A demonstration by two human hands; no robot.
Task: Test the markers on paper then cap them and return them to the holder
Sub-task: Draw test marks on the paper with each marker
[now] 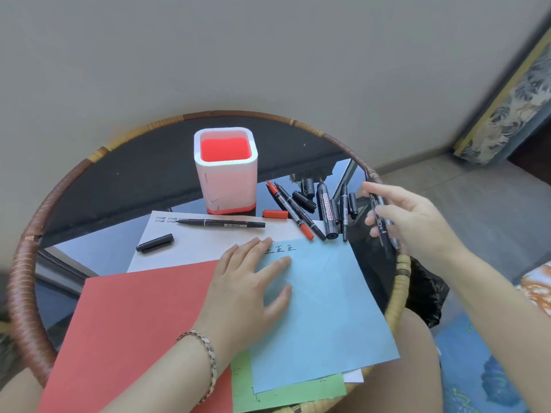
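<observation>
My left hand (247,284) presses flat on the blue paper (322,317), just below several black characters written on it. My right hand (411,219) holds a thin black marker (384,231) above the table's right rim. The white holder (225,171) with a red inside stands at the back middle and looks empty. An uncapped black marker (220,224) lies on the white paper (185,245), with a black cap (155,243) nearby. To the right of the holder lie a red marker (290,210), a red cap (275,214), a whiteboard marker (327,214) and several other black markers and caps.
A red sheet (134,323) and a green sheet (286,394) lie under the blue paper. The round table has a dark glass top and a wicker rim (26,263). A black bag (426,293) hangs at the right rim. My knees are below the table.
</observation>
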